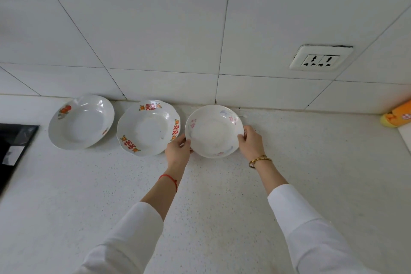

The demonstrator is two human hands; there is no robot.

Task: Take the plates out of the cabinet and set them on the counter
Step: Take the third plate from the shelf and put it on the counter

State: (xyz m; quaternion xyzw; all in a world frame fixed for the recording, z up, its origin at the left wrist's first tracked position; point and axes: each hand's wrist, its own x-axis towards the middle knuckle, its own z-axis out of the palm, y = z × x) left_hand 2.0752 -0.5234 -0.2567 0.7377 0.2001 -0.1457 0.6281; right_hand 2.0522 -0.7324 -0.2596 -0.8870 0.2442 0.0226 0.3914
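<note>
Three white plates sit in a row near the back of the speckled white counter (200, 196). The left plate (81, 121) has a red fruit print. The middle plate (148, 128) carries red characters and orange flowers. The right plate (214, 131) has faint pink flowers. My left hand (178, 151) grips that right plate's left rim and my right hand (251, 141) grips its right rim. The plate lies low at the counter; I cannot tell whether it touches. No cabinet is in view.
A white tiled wall rises behind the plates, with a double socket (320, 59) at the right. A black hob edge (13, 149) lies at the far left. An orange and yellow object (398, 115) rests at the right edge.
</note>
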